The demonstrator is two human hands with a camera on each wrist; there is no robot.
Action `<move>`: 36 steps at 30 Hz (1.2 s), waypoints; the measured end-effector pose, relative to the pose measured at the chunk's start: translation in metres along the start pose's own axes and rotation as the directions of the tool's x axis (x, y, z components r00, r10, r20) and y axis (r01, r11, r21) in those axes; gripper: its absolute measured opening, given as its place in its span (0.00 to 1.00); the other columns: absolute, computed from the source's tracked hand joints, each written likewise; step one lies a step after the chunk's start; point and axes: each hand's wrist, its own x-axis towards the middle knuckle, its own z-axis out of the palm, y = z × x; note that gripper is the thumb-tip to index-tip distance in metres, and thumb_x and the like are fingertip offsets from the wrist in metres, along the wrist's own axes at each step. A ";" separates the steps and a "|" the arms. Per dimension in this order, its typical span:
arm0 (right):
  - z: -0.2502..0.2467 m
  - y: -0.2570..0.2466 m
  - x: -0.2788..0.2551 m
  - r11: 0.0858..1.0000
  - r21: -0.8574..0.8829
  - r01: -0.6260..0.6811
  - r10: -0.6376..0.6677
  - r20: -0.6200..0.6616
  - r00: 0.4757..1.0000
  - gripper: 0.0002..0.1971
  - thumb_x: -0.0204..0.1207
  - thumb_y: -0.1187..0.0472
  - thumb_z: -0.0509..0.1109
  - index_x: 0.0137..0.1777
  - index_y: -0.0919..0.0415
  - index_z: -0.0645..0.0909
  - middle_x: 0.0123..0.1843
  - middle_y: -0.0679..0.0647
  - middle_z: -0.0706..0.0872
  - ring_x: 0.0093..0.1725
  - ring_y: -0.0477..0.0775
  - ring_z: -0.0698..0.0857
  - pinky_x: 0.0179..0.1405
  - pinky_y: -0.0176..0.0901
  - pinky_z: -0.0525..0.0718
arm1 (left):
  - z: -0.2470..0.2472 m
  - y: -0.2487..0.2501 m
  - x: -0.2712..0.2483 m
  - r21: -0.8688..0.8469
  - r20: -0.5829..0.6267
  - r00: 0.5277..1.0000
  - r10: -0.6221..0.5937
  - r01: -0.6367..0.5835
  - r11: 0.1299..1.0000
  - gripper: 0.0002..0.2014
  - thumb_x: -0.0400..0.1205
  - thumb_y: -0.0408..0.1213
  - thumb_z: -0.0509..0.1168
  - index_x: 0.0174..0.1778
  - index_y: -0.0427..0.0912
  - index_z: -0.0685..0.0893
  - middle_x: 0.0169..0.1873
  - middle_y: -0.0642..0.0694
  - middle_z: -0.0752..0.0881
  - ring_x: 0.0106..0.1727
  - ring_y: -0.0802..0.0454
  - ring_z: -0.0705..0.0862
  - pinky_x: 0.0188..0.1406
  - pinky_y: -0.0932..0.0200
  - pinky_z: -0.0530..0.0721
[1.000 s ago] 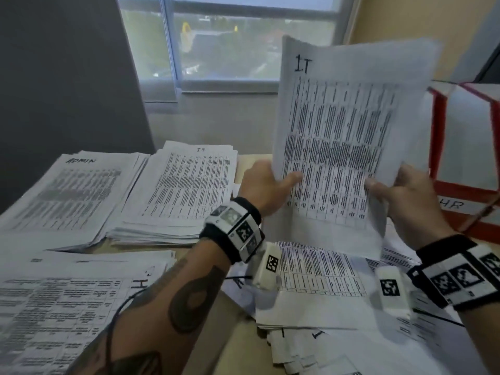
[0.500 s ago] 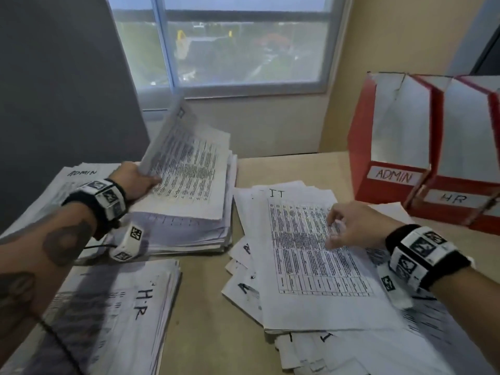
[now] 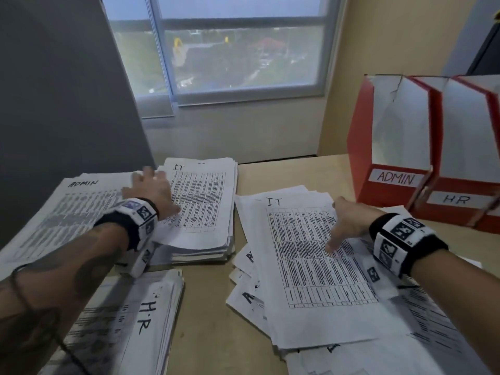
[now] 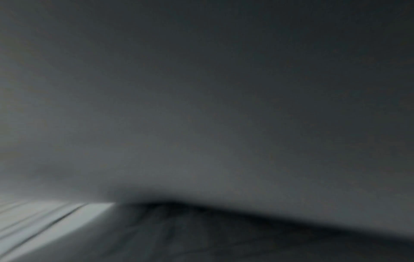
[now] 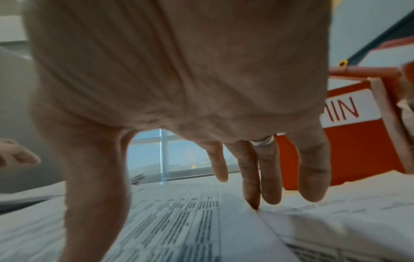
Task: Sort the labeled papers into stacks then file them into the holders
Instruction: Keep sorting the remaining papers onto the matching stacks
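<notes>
while the unsorted pile [image 3: 311,266] sits near-right on the desk [image 3: 205,307] with an it sheet [image 3: 319,255] on top, we have our right hand [image 3: 349,226] flat on that sheet, fingers [image 5: 251,177] straight and spread, tips touching the paper near its right edge, nothing held. our left hand [image 3: 151,189] lies open, fingers relaxed, on the left edge of the it stack [image 3: 203,207] at far centre-left; left wrist view is dark and blurred, so no finger detail from there. admin stack [image 3: 67,212] just left of it, hr stack [image 3: 130,326] near-left. red holders at far right: admin holder [image 3: 392,147] and hr holder [image 3: 465,158], no papers visible in them from here; we can't see an it holder in frame.

we judge sorting is mid-way, filing not begun. step in hand looks like picking the top it sheet off the pile. to do it well we should slide one fingertip to curl the right edge, pinch only the single sheet, and check no second page clings. the sheets below are fanned and skewed, so lifting fast may drag them off the near edge. we should read the label before moving, then lay it square on the it stack while the left hand steadies that stack.
</notes>
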 end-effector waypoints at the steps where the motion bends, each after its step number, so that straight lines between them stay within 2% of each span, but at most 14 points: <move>1: -0.003 -0.002 0.005 0.999 0.036 0.000 0.001 -0.005 1.000 0.62 0.61 0.48 0.92 0.87 0.66 0.56 0.79 0.64 0.78 0.74 0.69 0.80 0.69 0.61 0.84 | -0.004 0.012 -0.009 -0.036 -0.039 0.992 0.118 -0.119 0.992 0.41 0.75 0.61 0.78 0.79 0.46 0.73 0.78 0.41 0.71 0.78 0.38 0.72 0.75 0.33 0.78; 5: -0.012 -0.014 0.020 0.989 0.145 -0.005 0.013 -0.051 0.999 0.59 0.64 0.46 0.91 0.85 0.71 0.60 0.78 0.67 0.79 0.73 0.69 0.81 0.67 0.59 0.84 | -0.018 0.075 -0.059 -0.209 0.095 0.866 0.490 -0.464 0.861 0.20 0.82 0.59 0.72 0.62 0.50 0.89 0.58 0.52 0.89 0.58 0.51 0.85 0.60 0.49 0.86; 7: -0.012 -0.022 0.025 0.986 0.162 -0.023 0.034 -0.069 0.997 0.51 0.65 0.48 0.91 0.80 0.72 0.68 0.73 0.66 0.83 0.68 0.68 0.84 0.63 0.57 0.86 | -0.013 0.101 -0.075 -0.135 0.193 0.802 0.565 -0.548 0.825 0.20 0.80 0.64 0.70 0.56 0.51 0.91 0.50 0.53 0.91 0.54 0.50 0.88 0.55 0.51 0.88; 10: -0.011 -0.026 0.036 0.982 0.190 -0.008 0.024 -0.081 0.996 0.38 0.63 0.52 0.92 0.66 0.71 0.80 0.62 0.63 0.89 0.59 0.65 0.87 0.60 0.54 0.88 | -0.001 0.118 -0.087 0.089 0.205 0.765 0.611 -0.636 0.767 0.18 0.82 0.61 0.69 0.51 0.51 0.90 0.49 0.53 0.90 0.57 0.48 0.85 0.62 0.47 0.82; 13: -0.010 -0.024 0.042 0.947 0.322 0.008 0.017 -0.074 0.997 0.27 0.63 0.60 0.91 0.56 0.70 0.82 0.55 0.62 0.88 0.57 0.66 0.86 0.58 0.53 0.86 | 0.004 0.119 -0.094 0.159 0.150 0.766 0.626 -0.643 0.749 0.14 0.85 0.58 0.67 0.49 0.51 0.88 0.50 0.54 0.88 0.61 0.49 0.80 0.62 0.45 0.70; 16: -0.012 -0.016 0.046 0.877 0.478 0.048 0.018 -0.132 0.991 0.20 0.62 0.67 0.90 0.49 0.73 0.85 0.48 0.62 0.90 0.51 0.63 0.89 0.53 0.51 0.87 | 0.008 0.119 -0.099 0.174 0.147 0.767 0.624 -0.642 0.747 0.15 0.85 0.57 0.66 0.53 0.50 0.89 0.52 0.54 0.87 0.63 0.49 0.78 0.62 0.45 0.69; 22: -0.019 0.007 0.039 0.700 0.689 0.188 -0.110 -0.155 0.982 0.13 0.69 0.73 0.83 0.53 0.70 0.89 0.54 0.68 0.93 0.57 0.68 0.92 0.68 0.69 0.87 | -0.001 0.119 -0.103 0.138 0.226 0.763 0.605 -0.640 0.756 0.21 0.87 0.63 0.61 0.60 0.51 0.88 0.59 0.53 0.85 0.67 0.47 0.79 0.69 0.43 0.71; 24: -0.022 0.019 0.032 0.599 0.757 0.262 -0.152 -0.214 0.965 0.15 0.70 0.73 0.82 0.57 0.69 0.88 0.57 0.67 0.93 0.60 0.68 0.91 0.68 0.69 0.87 | -0.007 0.118 -0.100 0.015 0.194 0.786 0.587 -0.601 0.799 0.24 0.84 0.65 0.64 0.66 0.52 0.85 0.64 0.51 0.84 0.68 0.48 0.79 0.71 0.44 0.76; 26: -0.028 0.031 0.021 0.455 0.827 0.330 -0.153 -0.292 0.944 0.19 0.70 0.74 0.81 0.61 0.70 0.86 0.60 0.66 0.91 0.61 0.66 0.91 0.67 0.61 0.88 | -0.014 0.118 -0.093 -0.286 0.060 0.855 0.515 -0.479 0.830 0.39 0.78 0.65 0.72 0.81 0.47 0.73 0.75 0.45 0.78 0.72 0.45 0.79 0.75 0.42 0.80; 28: -0.033 0.043 0.011 0.291 0.876 0.385 -0.169 -0.349 0.922 0.25 0.67 0.74 0.80 0.65 0.71 0.82 0.64 0.68 0.89 0.62 0.65 0.91 0.68 0.57 0.88 | -0.022 0.121 -0.086 -0.649 -0.013 0.927 0.374 -0.293 0.702 0.54 0.74 0.62 0.78 0.88 0.41 0.58 0.82 0.41 0.72 0.77 0.41 0.78 0.78 0.43 0.78; 29: -0.036 0.048 0.008 0.229 0.884 0.407 -0.179 -0.373 0.911 0.28 0.65 0.71 0.81 0.67 0.72 0.81 0.64 0.68 0.90 0.63 0.64 0.91 0.71 0.58 0.86 | -0.026 0.124 -0.085 -0.806 0.003 0.946 0.326 -0.191 0.560 0.55 0.73 0.58 0.80 0.88 0.40 0.57 0.80 0.41 0.75 0.75 0.41 0.80 0.77 0.44 0.78; 31: -0.041 0.055 0.005 0.173 0.879 0.445 -0.182 -0.416 0.891 0.38 0.57 0.60 0.90 0.67 0.72 0.81 0.61 0.65 0.92 0.64 0.63 0.91 0.72 0.57 0.86 | -0.031 0.135 -0.085 -0.969 0.037 0.944 0.328 -0.046 0.241 0.39 0.78 0.47 0.80 0.81 0.39 0.71 0.69 0.42 0.86 0.64 0.45 0.89 0.69 0.44 0.86; 33: -0.043 0.054 0.001 0.148 0.855 0.497 -0.164 -0.474 0.865 0.46 0.44 0.49 0.96 0.63 0.69 0.85 0.58 0.62 0.94 0.61 0.60 0.93 0.68 0.53 0.89 | -0.033 0.147 -0.090 -0.983 -0.054 0.948 0.313 -0.105 0.148 0.11 0.84 0.39 0.75 0.60 0.40 0.88 0.52 0.45 0.93 0.51 0.46 0.93 0.53 0.52 0.92; 36: -0.040 0.051 -0.004 0.224 0.747 0.626 0.018 -0.646 0.763 0.24 0.58 0.56 0.91 0.53 0.61 0.91 0.51 0.57 0.96 0.53 0.60 0.95 0.60 0.59 0.92 | -0.025 0.160 -0.095 -0.981 -0.139 0.963 0.230 -0.165 0.101 0.06 0.84 0.40 0.75 0.50 0.41 0.92 0.45 0.48 0.95 0.43 0.53 0.94 0.41 0.59 0.90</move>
